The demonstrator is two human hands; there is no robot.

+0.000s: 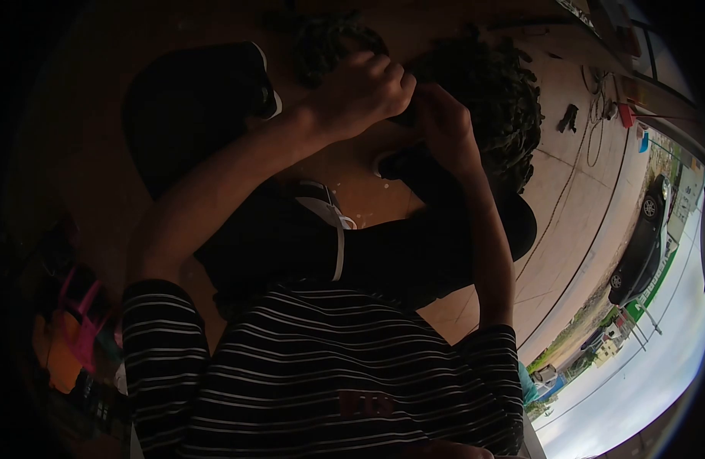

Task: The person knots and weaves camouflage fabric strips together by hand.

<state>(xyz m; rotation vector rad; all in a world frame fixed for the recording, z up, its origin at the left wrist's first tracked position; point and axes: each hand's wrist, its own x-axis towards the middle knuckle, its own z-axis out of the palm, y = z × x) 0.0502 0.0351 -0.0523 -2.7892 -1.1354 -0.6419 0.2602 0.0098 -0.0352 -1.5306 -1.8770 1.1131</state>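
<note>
My left hand is curled closed, knuckles up, in the upper middle of the view. Close beside it, my right hand is closed with its fingers bent inward. Both hands meet at a dark piece whose kind is lost in shadow. Behind my right hand lies a large heap of dark, knobbly strands. A smaller dark bunch of similar strands sits just beyond my left hand.
Dark-trousered legs and a shoe are below my hands. A black rounded shape stands at left, near a pink and orange bundle. Ropes lie on the floor at right; a car is outside.
</note>
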